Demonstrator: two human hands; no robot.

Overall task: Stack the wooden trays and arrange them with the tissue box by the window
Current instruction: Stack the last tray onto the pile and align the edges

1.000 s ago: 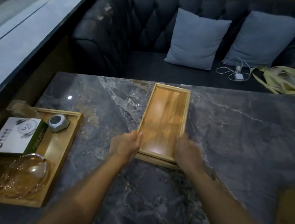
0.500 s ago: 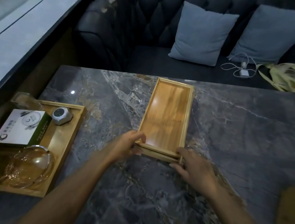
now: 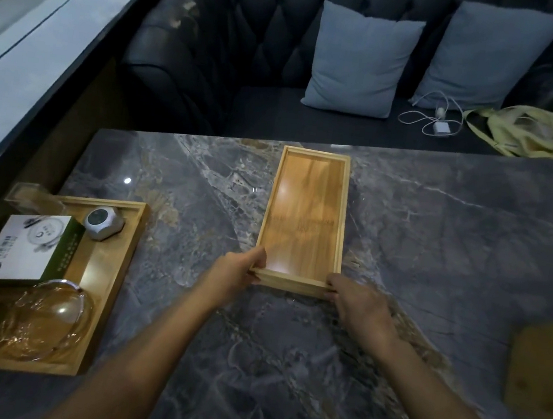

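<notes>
Two long narrow wooden trays lie stacked one on the other in the middle of the dark marble table, long side pointing away from me. My left hand grips the stack's near left corner. My right hand grips its near right corner. A wooden box, possibly the tissue box, stands at the table's right edge, blurred and partly cut off by the frame.
A wider wooden tray by the window at the left holds a white and green carton, a small white clock and a glass teapot. Behind the table is a dark sofa with two cushions, a charger cable and a yellow bag.
Both hands have slid from the stack's long sides back to its near corners. The camera has tilted, so the stack sits a little higher in view.
</notes>
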